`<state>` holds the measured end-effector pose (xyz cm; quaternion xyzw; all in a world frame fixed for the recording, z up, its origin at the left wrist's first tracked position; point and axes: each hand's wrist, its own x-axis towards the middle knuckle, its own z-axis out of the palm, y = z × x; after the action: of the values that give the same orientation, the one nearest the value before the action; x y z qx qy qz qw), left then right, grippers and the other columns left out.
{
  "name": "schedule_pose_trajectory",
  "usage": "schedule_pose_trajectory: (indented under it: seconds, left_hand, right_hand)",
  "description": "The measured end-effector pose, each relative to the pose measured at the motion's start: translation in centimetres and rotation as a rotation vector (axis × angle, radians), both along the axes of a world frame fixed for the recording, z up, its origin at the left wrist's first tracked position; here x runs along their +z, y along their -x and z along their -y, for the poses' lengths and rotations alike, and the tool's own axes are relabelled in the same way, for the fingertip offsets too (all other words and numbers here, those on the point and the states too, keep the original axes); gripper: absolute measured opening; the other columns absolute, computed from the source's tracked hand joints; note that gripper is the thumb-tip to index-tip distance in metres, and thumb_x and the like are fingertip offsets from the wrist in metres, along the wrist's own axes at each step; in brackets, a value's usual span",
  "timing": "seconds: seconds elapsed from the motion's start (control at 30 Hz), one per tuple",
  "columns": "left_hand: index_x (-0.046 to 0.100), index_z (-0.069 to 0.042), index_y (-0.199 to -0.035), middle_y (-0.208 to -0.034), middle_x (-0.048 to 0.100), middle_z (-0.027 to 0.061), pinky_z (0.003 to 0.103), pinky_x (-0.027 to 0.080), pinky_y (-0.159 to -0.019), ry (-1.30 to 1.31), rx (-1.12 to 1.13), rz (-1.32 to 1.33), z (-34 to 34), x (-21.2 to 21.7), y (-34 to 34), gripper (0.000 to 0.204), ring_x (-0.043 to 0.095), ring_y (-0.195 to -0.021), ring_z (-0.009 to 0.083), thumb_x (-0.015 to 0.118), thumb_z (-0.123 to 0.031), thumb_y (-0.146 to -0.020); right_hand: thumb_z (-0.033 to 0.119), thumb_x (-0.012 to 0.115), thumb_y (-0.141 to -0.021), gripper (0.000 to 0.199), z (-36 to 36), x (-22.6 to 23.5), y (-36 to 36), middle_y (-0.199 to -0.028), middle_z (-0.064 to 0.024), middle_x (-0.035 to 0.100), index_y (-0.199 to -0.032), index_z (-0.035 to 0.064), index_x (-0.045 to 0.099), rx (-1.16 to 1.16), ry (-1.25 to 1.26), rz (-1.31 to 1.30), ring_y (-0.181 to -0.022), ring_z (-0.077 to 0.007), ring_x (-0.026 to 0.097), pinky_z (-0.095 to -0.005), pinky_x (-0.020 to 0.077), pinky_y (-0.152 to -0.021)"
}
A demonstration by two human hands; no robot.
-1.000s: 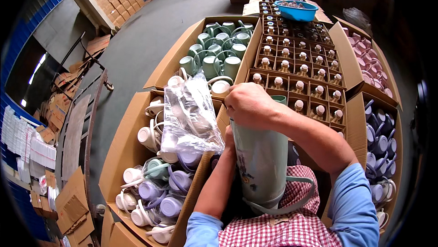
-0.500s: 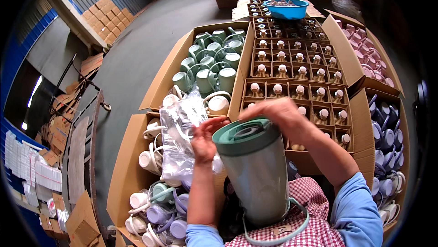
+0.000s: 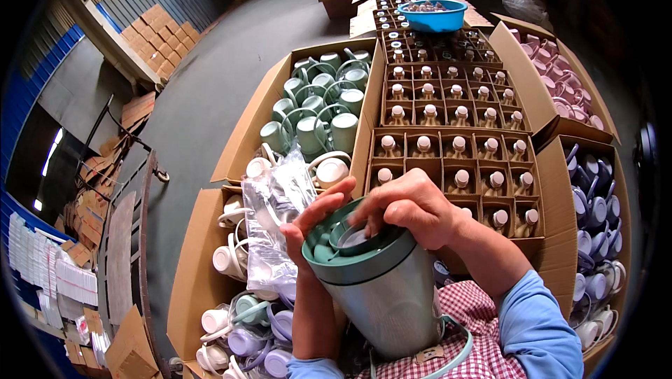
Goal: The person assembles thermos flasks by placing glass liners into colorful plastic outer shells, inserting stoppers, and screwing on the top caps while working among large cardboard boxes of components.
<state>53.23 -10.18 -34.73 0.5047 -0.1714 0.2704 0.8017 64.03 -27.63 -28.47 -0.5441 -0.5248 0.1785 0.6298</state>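
A large silver-grey jug (image 3: pixel 385 302) with a wide green rim (image 3: pixel 343 271) leans against my checked apron, its open end tilted up and away from me. A pale green loop handle (image 3: pixel 458 359) hangs at its lower end. Inside the rim sits a round green piece with a greyish centre (image 3: pixel 353 237). My right hand (image 3: pixel 423 207) reaches over the far right of the rim, its bent fingertips gripping that round piece. Along the left side of the rim rests my left hand (image 3: pixel 313 212), fingers stretched out. The jug hides part of the left palm.
Cartons hold green jugs (image 3: pixel 308 132), white and lilac jugs (image 3: pixel 245 341), pink ones (image 3: pixel 556 74) and dark blue ones (image 3: pixel 595 214). Divided cartons of white-capped bottles (image 3: pixel 458 146) stretch ahead, bearing a blue basin (image 3: pixel 434 18). Plastic bags (image 3: pixel 273 218) lie at left; a trolley (image 3: pixel 126 239) stands beyond.
The jug's rim has tipped toward me and moved slightly left and down, showing its inside. My right hand has come down from above the rim, fingers now inside; my left hand meets the rim.
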Motion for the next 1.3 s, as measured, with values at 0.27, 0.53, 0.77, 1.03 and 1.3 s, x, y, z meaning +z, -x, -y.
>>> schedule_pose_trajectory:
  seconds: [0.27, 0.53, 0.77, 1.03, 1.3]
  left_hand:
    - [0.055, 0.010, -0.116, -0.132, 0.045, 0.0277, 0.042, 0.037, -0.103, -0.063, -0.049, -0.144, -0.4, 0.4, 0.9, 0.089, 0.048, -0.120, 0.0339, 0.025, -0.069, -0.088]
    - [0.054, 0.000, -0.122, -0.134, 0.047, 0.0191, 0.039, 0.038, -0.100, -0.079, 0.340, -0.006, -6.2, 2.5, 4.8, 0.073, 0.042, -0.127, 0.0288, 0.023, -0.059, -0.094]
    - [0.064, 0.010, -0.088, -0.091, 0.065, 0.0222, 0.036, 0.047, -0.083, -0.584, 0.167, -0.136, -3.2, 4.8, 2.9, 0.078, 0.062, -0.091, 0.0305, 0.034, -0.062, -0.089]
    - [0.068, 0.009, -0.087, -0.066, 0.061, 0.0101, 0.025, 0.042, -0.059, -0.510, 0.070, -0.152, -1.3, 7.6, -0.3, 0.069, 0.058, -0.062, 0.0159, 0.046, -0.057, -0.087]
    - [0.066, 0.008, -0.089, -0.066, 0.062, 0.0091, 0.021, 0.041, -0.056, -0.319, 0.098, -0.327, -0.5, 2.9, 0.9, 0.059, 0.057, -0.061, 0.0127, 0.049, -0.048, -0.091]
  right_hand:
    - [0.030, 0.049, -0.090, 0.040, -0.6, -3.5, -1.1, -0.065, -0.0086, 0.062, -0.072, -0.0033, 0.063, 0.136, -0.184, -0.144, -0.060, -0.0157, 0.058, -0.0265, 0.0457, -0.060]
    - [0.035, 0.034, -0.097, 0.046, 3.9, 0.8, -3.1, -0.091, -0.0116, 0.068, -0.095, 0.0002, 0.065, -0.620, -0.533, -0.281, -0.086, -0.0174, 0.063, -0.0323, 0.0465, -0.083]
    - [0.041, 0.030, -0.097, 0.060, -0.4, -0.3, -0.8, -0.085, -0.0178, 0.066, -0.085, -0.0070, 0.065, -0.055, -0.160, -0.062, -0.076, -0.0238, 0.062, -0.0333, 0.0494, -0.072]
    - [0.038, 0.039, -0.094, 0.057, -3.0, -3.0, -4.4, -0.061, -0.0145, 0.062, -0.062, -0.0043, 0.060, 0.260, -0.229, -0.328, -0.064, -0.0250, 0.064, -0.0358, 0.0480, -0.080]
    - [0.034, 0.046, -0.089, 0.050, -2.7, -6.8, -2.7, -0.057, -0.0142, 0.060, -0.057, -0.0031, 0.059, 0.208, -0.305, -0.507, -0.058, -0.0281, 0.063, -0.0380, 0.0491, -0.079]
